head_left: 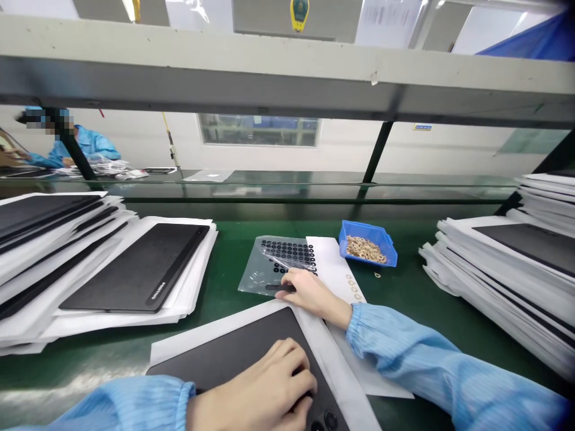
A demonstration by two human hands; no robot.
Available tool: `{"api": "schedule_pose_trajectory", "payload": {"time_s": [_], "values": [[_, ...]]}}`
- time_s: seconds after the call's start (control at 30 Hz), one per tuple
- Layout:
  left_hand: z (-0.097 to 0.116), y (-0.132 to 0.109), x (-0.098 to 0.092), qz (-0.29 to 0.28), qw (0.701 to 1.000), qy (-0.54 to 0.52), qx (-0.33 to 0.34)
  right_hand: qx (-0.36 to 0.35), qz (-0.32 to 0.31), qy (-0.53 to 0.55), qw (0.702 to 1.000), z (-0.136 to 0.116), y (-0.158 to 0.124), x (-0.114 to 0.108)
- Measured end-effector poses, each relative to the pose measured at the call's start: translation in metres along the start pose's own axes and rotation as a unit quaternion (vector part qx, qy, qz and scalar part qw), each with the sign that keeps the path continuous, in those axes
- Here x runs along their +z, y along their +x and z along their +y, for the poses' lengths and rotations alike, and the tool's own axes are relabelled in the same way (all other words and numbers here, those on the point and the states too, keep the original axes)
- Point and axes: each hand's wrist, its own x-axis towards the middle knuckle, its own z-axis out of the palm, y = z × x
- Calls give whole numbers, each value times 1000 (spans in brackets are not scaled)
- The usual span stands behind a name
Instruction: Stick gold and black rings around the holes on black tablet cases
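A black tablet-like panel (242, 347) lies on white sheets in front of me, with round lens openings near its lower right corner. Over it rests my left hand (269, 383), fingers curled; whatever they may hold is hidden. My right hand (314, 293) is closed on a slim black tool (281, 288) at the near edge of a clear plastic sheet (254, 272). Rows of black rings (291, 251) sit on that sheet. Beside it, a white paper (330, 254) carries a few tan rings (353, 286).
A blue bin (389, 254) holds many small tan rings; one loose ring (377, 275) lies near it. Panels interleaved with white sheets are stacked at left (135, 269) and right (494, 269). A shelf beam (287, 72) crosses above. A person in blue (94, 143) sits beyond.
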Motion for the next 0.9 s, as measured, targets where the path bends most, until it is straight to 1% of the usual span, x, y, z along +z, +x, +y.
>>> {"api": "schedule_pose_trajectory", "payload": {"time_s": [0.1,0.13,0.17,0.2,0.23,0.3,0.33,0.4,0.47,0.53,0.6,0.67,0.77,0.83,0.9], "values": [[-4,2,-2,5,1000,-20,13,4,4,-1,1000,-2,3,5],[-8,3,-4,12,998,-55,-1,4,6,-1,1000,-3,5,5],[-12,6,-7,25,993,-108,-33,4,8,0,1000,-2,7,5],[-19,8,-10,40,982,-168,-79,2,10,3,1000,-2,9,5],[-26,12,-13,55,963,-228,-130,-1,13,9,1000,0,13,3],[-45,20,-19,72,918,-321,-223,-7,23,27,999,4,20,-2],[-54,25,-21,74,898,-352,-253,-8,31,39,999,6,23,-5],[-72,37,-26,80,861,-413,-287,-7,51,64,997,11,29,-13],[-86,49,-28,103,816,-482,-303,-9,63,93,994,14,32,-20],[-93,60,-28,129,777,-537,-302,-14,58,124,991,16,32,-25],[-98,68,-25,143,746,-575,-305,-11,46,155,987,19,29,-28],[-103,72,-20,156,720,-596,-319,8,48,180,982,25,27,-29],[-109,74,-11,184,691,-608,-346,47,72,207,974,38,25,-28],[-111,74,-8,199,680,-606,-362,59,73,224,970,44,26,-24],[-112,75,-7,209,675,-602,-372,58,60,241,967,47,26,-21]]}}
